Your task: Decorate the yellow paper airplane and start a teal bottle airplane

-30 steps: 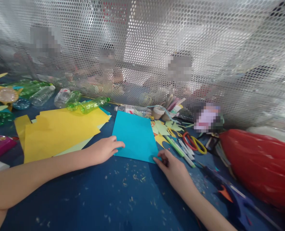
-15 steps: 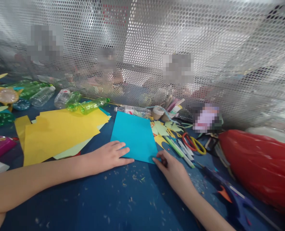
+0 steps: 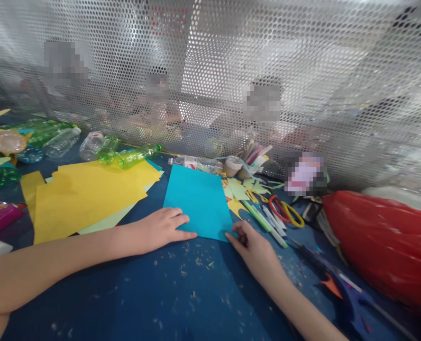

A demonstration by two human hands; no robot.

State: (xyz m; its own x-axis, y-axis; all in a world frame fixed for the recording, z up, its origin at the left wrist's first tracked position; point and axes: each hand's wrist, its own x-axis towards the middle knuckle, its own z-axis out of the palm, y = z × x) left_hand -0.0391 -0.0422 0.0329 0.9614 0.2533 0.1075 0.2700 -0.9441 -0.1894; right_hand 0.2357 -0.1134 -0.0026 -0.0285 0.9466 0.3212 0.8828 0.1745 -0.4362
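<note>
A blue sheet of paper point(image 3: 198, 199) lies flat on the dark blue table point(image 3: 153, 293) in front of me. My left hand point(image 3: 166, 229) rests on its lower left corner, fingers spread and flat. At the lower right corner, my right hand point(image 3: 249, 241) pinches the paper's edge between thumb and curled fingers. To the left of the sheet is a stack of yellow paper point(image 3: 93, 194), partly behind my left forearm. Close to my right hand lie several markers point(image 3: 263, 220) and scissors point(image 3: 285, 210) with red and yellow handles.
A blue glue gun point(image 3: 349, 289) and a red plastic bag point(image 3: 381, 237) lie to the right. Several plastic bottles point(image 3: 139, 155) lie along the back, before a perforated metal screen point(image 3: 210, 61). Paper scraps point(image 3: 239, 189) and a purple device point(image 3: 0, 218) are on the table.
My left hand has shifted very slightly left on the blue paper. The right hand and the sheet stay in place.
</note>
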